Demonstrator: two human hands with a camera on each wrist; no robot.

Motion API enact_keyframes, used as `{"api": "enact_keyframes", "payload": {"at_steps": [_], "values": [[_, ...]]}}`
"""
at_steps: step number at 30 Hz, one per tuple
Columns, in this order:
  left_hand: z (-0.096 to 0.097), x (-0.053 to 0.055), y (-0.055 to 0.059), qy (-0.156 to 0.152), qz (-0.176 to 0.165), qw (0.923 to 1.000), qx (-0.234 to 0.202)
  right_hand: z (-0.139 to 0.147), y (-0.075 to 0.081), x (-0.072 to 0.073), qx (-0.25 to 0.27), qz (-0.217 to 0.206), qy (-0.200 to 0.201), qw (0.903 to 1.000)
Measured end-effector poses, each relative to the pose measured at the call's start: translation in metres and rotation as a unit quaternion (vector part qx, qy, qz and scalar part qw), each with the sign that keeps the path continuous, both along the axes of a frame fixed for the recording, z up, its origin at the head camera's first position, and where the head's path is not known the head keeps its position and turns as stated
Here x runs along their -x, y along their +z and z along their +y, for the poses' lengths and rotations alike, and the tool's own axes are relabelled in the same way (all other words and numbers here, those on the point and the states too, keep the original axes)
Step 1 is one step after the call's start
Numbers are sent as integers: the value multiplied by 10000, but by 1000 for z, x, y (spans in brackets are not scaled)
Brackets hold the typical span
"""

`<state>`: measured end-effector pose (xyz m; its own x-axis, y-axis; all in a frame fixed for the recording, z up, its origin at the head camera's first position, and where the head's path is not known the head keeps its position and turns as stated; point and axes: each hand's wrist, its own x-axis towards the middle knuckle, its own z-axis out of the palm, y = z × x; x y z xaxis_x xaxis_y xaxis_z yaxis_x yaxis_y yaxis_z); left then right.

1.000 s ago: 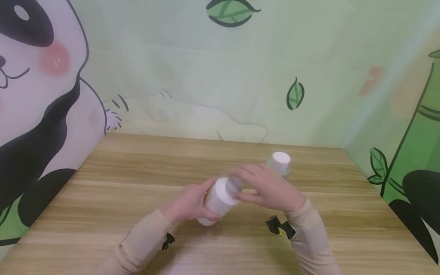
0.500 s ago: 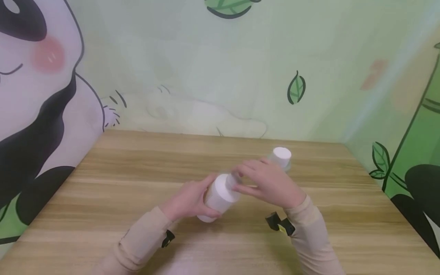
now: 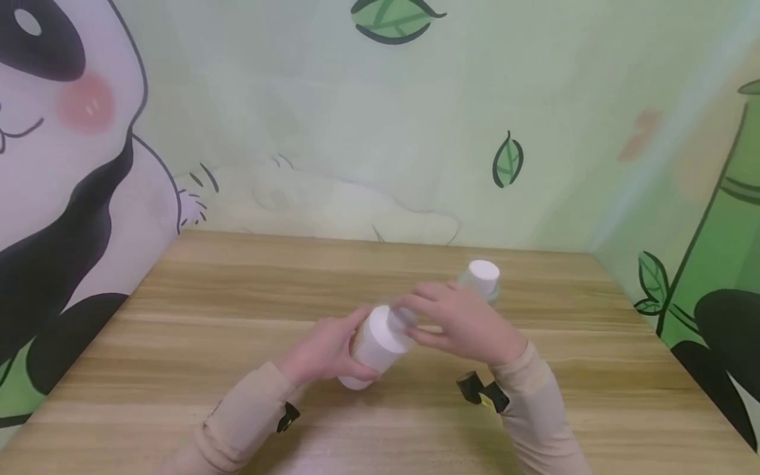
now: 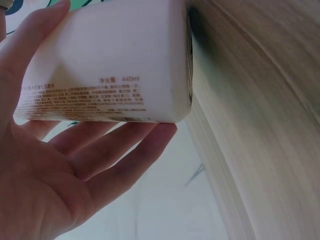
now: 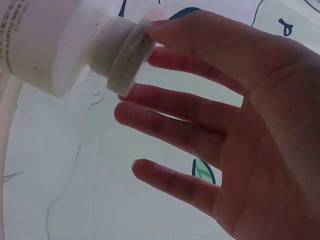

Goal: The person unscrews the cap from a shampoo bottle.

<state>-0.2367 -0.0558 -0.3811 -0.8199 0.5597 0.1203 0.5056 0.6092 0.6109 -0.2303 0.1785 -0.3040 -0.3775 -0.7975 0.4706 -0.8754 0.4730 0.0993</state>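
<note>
A white shampoo bottle (image 3: 380, 340) leans to the right low over the wooden table. My left hand (image 3: 323, 349) grips its body, thumb on the near side and fingers round the far side. In the left wrist view, the bottle's back (image 4: 110, 45) carries small brown print, with 440ml legible. My right hand (image 3: 469, 323) is at the bottle's top, where thumb and fingertips pinch the whitish cap (image 5: 125, 60). The cap looks blurred in the head view. In the right wrist view, the other fingers (image 5: 170, 125) spread away from the cap.
Beyond my right hand stands another container with a white cap (image 3: 483, 276) and a pale translucent body, partly hidden. The wooden table (image 3: 237, 277) meets a green wall (image 3: 297, 99) painted with a panda and leaves. Small black wrist cameras sit at both sleeves.
My right fingers have shifted slightly about the cap, opening out a little since half a second ago. The left hand and bottle stay nearly in place; the head view tilts slightly.
</note>
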Motion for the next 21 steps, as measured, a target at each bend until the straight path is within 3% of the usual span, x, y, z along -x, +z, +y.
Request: {"api": "enact_keyframes", "payload": {"at_steps": [11,21], "values": [[0,0,-2,29,28,10000,-38,1,3,-1,-77,-189,79,9998],[0,0,-3,-29,248,9997,-25,2,-1,0,51,-75,-381,9992]]}}
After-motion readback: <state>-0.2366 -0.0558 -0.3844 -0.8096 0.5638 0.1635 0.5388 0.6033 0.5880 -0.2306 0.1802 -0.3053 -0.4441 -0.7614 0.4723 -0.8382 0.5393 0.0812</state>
